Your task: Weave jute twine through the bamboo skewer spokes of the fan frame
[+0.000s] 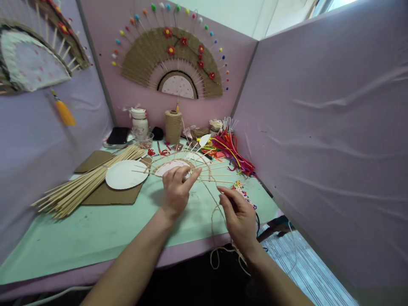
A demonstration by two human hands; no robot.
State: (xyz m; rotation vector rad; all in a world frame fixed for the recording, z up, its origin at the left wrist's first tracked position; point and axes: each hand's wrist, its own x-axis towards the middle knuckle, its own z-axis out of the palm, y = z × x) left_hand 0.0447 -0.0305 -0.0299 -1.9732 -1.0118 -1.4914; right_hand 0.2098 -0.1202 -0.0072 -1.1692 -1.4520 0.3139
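Forearms (134, 255) slant inward; right hand (239, 214), reaching forward, thumb and index nearly together, has twine (212, 223) between them! Farther on, left hand (178, 191) arches across the stick fan (172, 165) over the tabletop (95, 229), fingers half-curled, thumb spread; whether they grip it, I can't tell.

1. Left hand (176, 191), ungloved, narrows to a slim wrist (166, 216) and a bare forearm (134, 255).
2. Right hand (240, 219), likewise ungloved, joins a forearm (276, 276) bare down to the lower edge of view.
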